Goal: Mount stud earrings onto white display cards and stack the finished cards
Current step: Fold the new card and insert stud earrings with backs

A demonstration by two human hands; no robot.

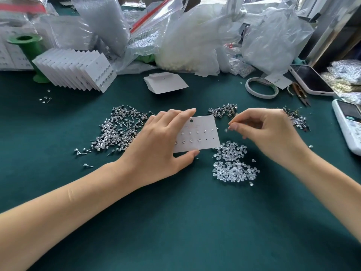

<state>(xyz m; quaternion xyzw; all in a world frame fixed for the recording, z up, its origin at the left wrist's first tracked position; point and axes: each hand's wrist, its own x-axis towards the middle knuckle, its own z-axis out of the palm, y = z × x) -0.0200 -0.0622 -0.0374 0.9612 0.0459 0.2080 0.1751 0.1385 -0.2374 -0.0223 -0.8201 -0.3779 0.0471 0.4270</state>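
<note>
My left hand (158, 141) holds a white display card (201, 133) by its left edge, thumb below and fingers on top. Several clear studs sit in the card's two rows. Just right of the card, my right hand (267, 132) pinches a small stud earring (226, 130) between thumb and fingertip. A heap of loose clear studs (117, 132) lies left of my left hand. Clear plastic earring backs (234, 165) are piled below the card's right corner. A fanned stack of finished cards (76, 69) stands at the back left.
Blank cards (166, 83) lie behind the work spot. A tape roll (261, 88), snips (299, 93), a phone (310, 79) and a white device (349, 126) sit at the right. Plastic bags (195, 36) and a green spool (27, 44) crowd the back of the green cloth (175, 222).
</note>
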